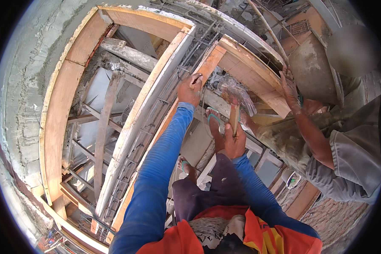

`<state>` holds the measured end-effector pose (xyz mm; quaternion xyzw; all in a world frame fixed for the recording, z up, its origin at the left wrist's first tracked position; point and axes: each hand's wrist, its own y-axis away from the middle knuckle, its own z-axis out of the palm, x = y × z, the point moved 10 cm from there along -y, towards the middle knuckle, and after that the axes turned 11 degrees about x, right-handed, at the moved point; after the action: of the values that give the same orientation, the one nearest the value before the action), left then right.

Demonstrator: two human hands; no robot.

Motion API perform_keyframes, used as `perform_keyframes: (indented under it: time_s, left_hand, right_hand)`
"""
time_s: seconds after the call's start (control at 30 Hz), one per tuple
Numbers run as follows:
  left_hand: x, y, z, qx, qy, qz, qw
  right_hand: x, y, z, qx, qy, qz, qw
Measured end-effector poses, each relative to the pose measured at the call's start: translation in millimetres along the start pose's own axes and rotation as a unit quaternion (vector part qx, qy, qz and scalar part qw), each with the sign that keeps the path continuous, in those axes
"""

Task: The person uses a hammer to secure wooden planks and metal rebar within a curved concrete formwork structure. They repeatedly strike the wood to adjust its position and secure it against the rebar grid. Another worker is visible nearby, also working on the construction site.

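Note:
My left hand (189, 89) is closed at the edge of a long wooden form board (211, 63). Its fingers are pinched together near the board's top; whatever they hold is too small to make out. My right hand (235, 142) grips the wooden handle of a hammer (234, 116), whose head is smeared by motion. Beside the board, steel reinforcing bars (156, 101) run lengthwise in a narrow channel. A second form board (258, 76) meets the first at its far end. Another person's hand (288, 86) rests at that second board's right end.
Left of the channel is a curved timber frame (57, 110) crossed inside by wooden props (106, 131). Rough cement (27, 97) borders it. My sandalled feet (213, 116) stand among beams below. At right are the co-worker's sleeve (351, 156) and a bucket (291, 178).

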<state>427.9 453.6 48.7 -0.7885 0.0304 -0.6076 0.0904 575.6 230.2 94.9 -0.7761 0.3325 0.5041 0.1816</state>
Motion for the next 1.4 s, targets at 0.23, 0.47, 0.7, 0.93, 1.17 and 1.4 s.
perform_keyframes:
  time_s: [0.23, 0.47, 0.7, 0.93, 1.17, 1.4]
  left_hand:
    - [-1.5, 97.6, -83.1, 0.012, -0.147, 0.1, 0.984]
    - [-50.7, 181.3, -173.7, 0.025, -0.161, -0.102, 0.981]
    - [-38.4, 167.9, -172.8, 0.008, -0.181, -0.066, 0.981]
    - [-20.8, 64.7, -72.9, 0.02, -0.092, 0.017, 0.995]
    - [-10.8, -34.4, 77.9, -0.027, -0.04, 0.113, 0.992]
    - [-20.1, -72.7, 150.0, -0.043, -0.047, 0.171, 0.983]
  right_hand:
    - [22.8, 61.7, -13.8, -0.087, 0.074, 0.032, 0.993]
    - [23.0, 108.2, -11.8, -0.136, 0.075, 0.036, 0.987]
    - [5.6, 113.2, -5.0, -0.158, 0.082, 0.017, 0.984]
    - [-7.0, 57.5, -0.1, -0.068, 0.054, 0.006, 0.996]
    - [-20.1, -53.3, 12.6, 0.027, 0.063, -0.075, 0.995]
    - [-14.2, -130.7, 37.5, 0.064, 0.077, -0.056, 0.993]
